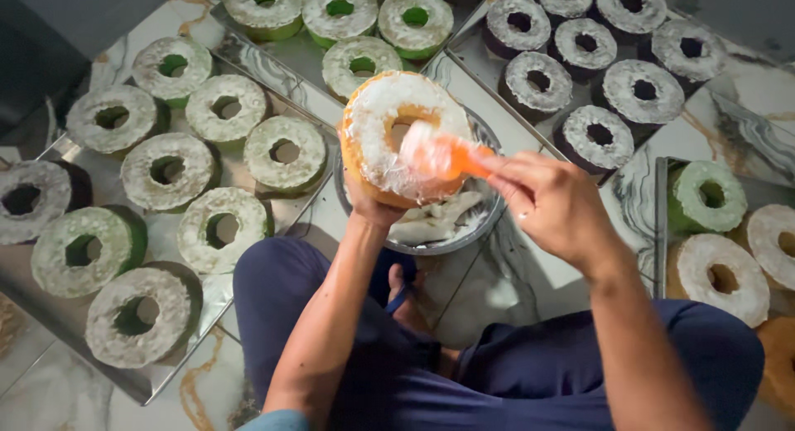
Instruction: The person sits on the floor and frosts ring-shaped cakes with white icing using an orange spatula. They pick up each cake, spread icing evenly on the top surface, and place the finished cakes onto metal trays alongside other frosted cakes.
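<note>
On the far left, a long shiny metal tray (50,269) is lying on the marbled floor, carrying green ring-shaped cakes with white crumbly topping (170,170). Just right of it, the left hand (371,206) is cupping from below an orange ring-shaped cake coated in white flakes (389,137), tilting it over a round metal bowl (484,224) of white flakes between the knees. The right hand (553,203) is pinching the handle of an orange spatula (439,154) between thumb and fingers, its blade pressing against the cake's white face. Behind, a second tray is holding dark ring cakes with white tops (596,137). At the far right, another tray (660,224) is holding green and orange rings.
</note>
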